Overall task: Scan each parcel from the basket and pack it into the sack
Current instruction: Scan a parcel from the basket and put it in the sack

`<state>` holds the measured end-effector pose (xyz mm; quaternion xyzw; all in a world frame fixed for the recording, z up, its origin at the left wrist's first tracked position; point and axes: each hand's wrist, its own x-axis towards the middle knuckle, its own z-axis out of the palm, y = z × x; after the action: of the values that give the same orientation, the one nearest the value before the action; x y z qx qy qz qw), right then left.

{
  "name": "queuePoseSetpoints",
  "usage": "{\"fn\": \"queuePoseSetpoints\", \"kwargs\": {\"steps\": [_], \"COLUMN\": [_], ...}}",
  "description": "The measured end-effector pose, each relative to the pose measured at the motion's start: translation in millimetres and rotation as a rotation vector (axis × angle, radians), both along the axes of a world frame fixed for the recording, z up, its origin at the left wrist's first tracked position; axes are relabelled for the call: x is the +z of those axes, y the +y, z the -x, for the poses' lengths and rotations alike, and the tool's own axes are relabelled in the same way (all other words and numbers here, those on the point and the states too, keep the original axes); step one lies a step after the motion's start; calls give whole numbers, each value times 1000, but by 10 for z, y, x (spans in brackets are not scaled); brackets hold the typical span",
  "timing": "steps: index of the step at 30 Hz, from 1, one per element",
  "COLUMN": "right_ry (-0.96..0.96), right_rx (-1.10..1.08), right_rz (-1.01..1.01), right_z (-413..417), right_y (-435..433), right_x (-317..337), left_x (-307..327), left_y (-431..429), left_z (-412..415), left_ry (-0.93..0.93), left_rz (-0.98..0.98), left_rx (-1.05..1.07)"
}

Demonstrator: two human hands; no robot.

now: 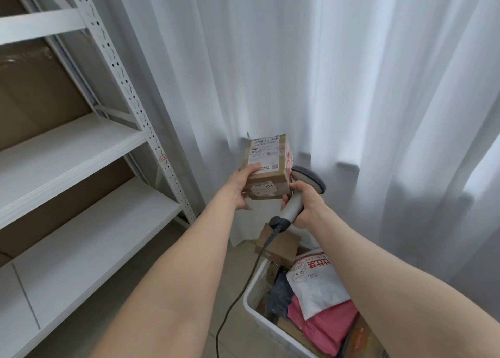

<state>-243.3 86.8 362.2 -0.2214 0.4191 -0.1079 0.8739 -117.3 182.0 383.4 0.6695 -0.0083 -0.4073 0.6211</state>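
Observation:
My left hand [240, 187] grips a small cardboard parcel [267, 165] by its left side and holds it up in front of the white curtain, with its white shipping label facing me. My right hand [303, 203] grips the handle of a grey barcode scanner [297, 195] just right of the parcel, and its fingertips touch the parcel's lower right corner. The scanner's dark cable [243, 284] hangs down to the floor. Below at the right stands a white plastic basket [257, 298] holding several parcels: a white mailer bag [316, 284], a pink bag [327, 328], a dark bag and brown boxes. No sack is in view.
A white metal shelf rack [81, 168] with bare boards fills the left side, backed by brown cardboard. A white curtain [351, 87] hangs across the back and right. Another brown box [281, 246] sits at the basket's far end. Beige floor shows between rack and basket.

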Motion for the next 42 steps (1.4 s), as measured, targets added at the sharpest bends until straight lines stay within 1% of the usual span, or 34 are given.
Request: {"fn": "queuePoseSetpoints", "kwargs": {"steps": [2, 4, 6, 9, 11, 14, 19, 25, 42], "right_ry": [1, 24, 83, 164, 134, 107, 86, 129, 137], "right_rx": [23, 44, 45, 17, 59, 192, 269, 354, 430], "right_rz": [37, 94, 213, 405, 448, 507, 535, 565, 627], "right_z": [1, -1, -21, -36, -20, 0, -22, -12, 44], "right_y": [-32, -64, -82, -106, -112, -76, 64, 148, 335], "right_x": [15, 25, 29, 27, 52, 92, 172, 240, 427], "left_x": [-17, -53, -89, -169, -222, -278, -348, -384, -360], "left_y": [66, 111, 122, 132, 174, 243, 316, 391, 620], "left_z": [-23, -42, -46, -90, -121, -120, -114, -138, -199], "left_ry": [69, 114, 63, -63, -97, -127, -129, -122, -114], "left_rz": [58, 132, 150, 104, 85, 75, 76, 83, 77], "left_rx": [-78, -67, 0, 92, 129, 145, 169, 207, 250]}}
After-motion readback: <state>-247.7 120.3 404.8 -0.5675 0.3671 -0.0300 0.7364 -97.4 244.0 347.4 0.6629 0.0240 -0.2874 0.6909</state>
